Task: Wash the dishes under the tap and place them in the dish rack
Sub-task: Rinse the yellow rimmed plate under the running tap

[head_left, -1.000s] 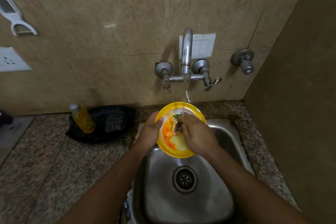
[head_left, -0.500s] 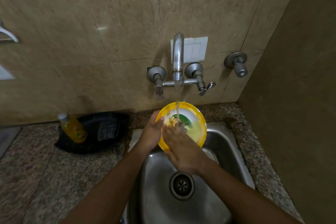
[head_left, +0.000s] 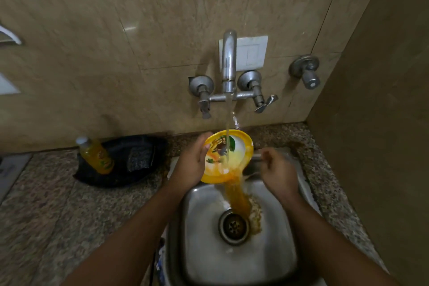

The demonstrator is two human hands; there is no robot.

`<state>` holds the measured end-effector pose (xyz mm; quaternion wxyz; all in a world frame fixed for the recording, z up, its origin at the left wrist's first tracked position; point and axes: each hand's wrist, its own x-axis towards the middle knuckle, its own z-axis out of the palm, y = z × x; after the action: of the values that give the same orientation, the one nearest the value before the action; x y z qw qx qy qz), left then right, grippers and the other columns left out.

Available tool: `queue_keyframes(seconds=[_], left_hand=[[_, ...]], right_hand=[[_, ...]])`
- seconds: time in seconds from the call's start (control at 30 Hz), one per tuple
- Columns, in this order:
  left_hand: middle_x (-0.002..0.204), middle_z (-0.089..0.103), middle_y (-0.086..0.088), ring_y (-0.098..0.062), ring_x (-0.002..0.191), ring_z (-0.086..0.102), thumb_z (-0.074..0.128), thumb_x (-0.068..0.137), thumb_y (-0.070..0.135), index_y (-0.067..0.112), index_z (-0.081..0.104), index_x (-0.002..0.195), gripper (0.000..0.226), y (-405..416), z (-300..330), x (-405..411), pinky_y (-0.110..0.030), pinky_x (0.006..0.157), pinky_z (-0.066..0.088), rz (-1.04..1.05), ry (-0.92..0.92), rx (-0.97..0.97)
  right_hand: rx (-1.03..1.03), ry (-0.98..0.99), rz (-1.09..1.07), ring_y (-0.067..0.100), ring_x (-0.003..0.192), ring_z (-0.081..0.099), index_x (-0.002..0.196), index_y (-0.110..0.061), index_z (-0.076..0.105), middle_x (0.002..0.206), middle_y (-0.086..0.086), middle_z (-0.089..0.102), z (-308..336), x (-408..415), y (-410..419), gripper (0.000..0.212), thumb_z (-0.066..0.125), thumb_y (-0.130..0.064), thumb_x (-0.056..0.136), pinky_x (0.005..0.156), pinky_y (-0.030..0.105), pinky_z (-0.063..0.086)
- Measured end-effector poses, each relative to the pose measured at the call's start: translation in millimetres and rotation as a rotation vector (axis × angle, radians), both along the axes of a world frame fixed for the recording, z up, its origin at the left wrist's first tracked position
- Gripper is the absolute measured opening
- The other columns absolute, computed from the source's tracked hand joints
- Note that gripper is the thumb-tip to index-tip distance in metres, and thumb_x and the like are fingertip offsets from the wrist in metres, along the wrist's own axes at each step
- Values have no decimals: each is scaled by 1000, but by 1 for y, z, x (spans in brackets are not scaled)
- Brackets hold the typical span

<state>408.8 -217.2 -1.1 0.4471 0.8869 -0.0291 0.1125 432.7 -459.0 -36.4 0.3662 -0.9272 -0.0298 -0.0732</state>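
Left hand (head_left: 193, 165): clamped on the left rim of the small round yellow plastic plate with a printed picture in its well (head_left: 228, 157), thumb over the upper edge, fingers behind; plate tilted down toward the stainless steel sink basin (head_left: 274, 260), held directly under the stream from the chrome wall-mounted tap (head_left: 228, 62); orange-brown water spilling off the lower rim toward the round metal drain (head_left: 234, 226).

Right hand (head_left: 277, 170): apart from the plate, just to its right over the basin, fingers loosely curled; whether anything sits in the grip cannot be told.

Handling, as judged: light, stiff, not brittle; glossy surface probably slick when wet and greasy; best held at the rim, thumb on top, fingers beneath.

Surroundings: speckled granite counter (head_left: 58, 204), rough in pattern but polished; orange liquid-soap bottle (head_left: 96, 154) and dark scrub pad (head_left: 140, 158) in a black tray; beige marble wall tiles (head_left: 116, 30); no dish rack in view.
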Motion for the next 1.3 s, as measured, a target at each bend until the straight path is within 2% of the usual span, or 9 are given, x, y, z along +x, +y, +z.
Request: queue_keyframes(seconds=[0.1,0.17,0.37,0.5,0.63,0.73,0.9,1.17,1.3], left_hand=[[123,58,5,-2,111,50,43,103,15,15,56,133,32,-2,-7,-8,-2,94,30,-3,-131,149],[123,55,6,-1,111,49,43,104,16,18,55,133,32,-4,-10,-15,-2,94,29,-24,-154,187],[133,54,2,-7,118,50,38,104,25,29,49,139,37,2,-19,-34,-12,95,33,-101,-91,222],[135,48,18,6,117,44,42,103,32,36,43,144,41,8,-27,-37,-8,95,34,-101,21,210],[125,66,-1,-18,110,64,56,98,35,40,50,133,36,0,-42,-24,-40,92,53,22,341,-247],[110,71,-11,-33,105,67,52,101,21,22,62,115,17,-13,-37,-14,-49,89,54,125,479,-482],[117,71,1,-29,107,67,43,102,43,36,58,124,28,-37,-31,-2,-61,90,52,182,771,-835],[106,74,-12,-34,100,70,52,97,47,19,67,118,38,-40,-24,17,-61,90,52,301,759,-861],[104,74,-14,-35,97,70,54,94,47,15,68,116,42,-33,-24,21,-60,86,54,283,804,-831]], right_hand=[[208,261,112,14,93,67,132,-28,53,106,-6,69,-4,7,8,48,67,-22,86,83,39,56],[250,314,169,11,97,67,125,-27,58,105,-9,71,-11,8,12,39,69,-28,87,88,39,54],[139,144,176,18,82,70,90,-21,70,84,-1,75,-24,5,8,35,52,-51,90,71,41,55],[-1,135,177,22,82,71,94,-21,72,85,2,76,-29,-1,3,41,48,-54,90,67,36,54],[9,171,83,27,91,70,93,-19,73,91,8,75,-30,-2,-4,33,54,-45,87,69,35,52],[137,224,25,25,89,69,83,-20,74,90,8,76,-25,6,-8,21,58,-33,88,73,33,50],[389,302,-81,24,81,70,69,-33,74,78,0,76,-32,14,-25,18,58,-28,76,78,46,56],[600,301,-76,14,57,59,72,-9,73,68,12,69,-21,8,-25,24,58,5,86,56,26,48],[658,366,-70,20,50,50,66,-1,69,56,16,56,-20,7,-26,22,59,1,86,51,29,39]])
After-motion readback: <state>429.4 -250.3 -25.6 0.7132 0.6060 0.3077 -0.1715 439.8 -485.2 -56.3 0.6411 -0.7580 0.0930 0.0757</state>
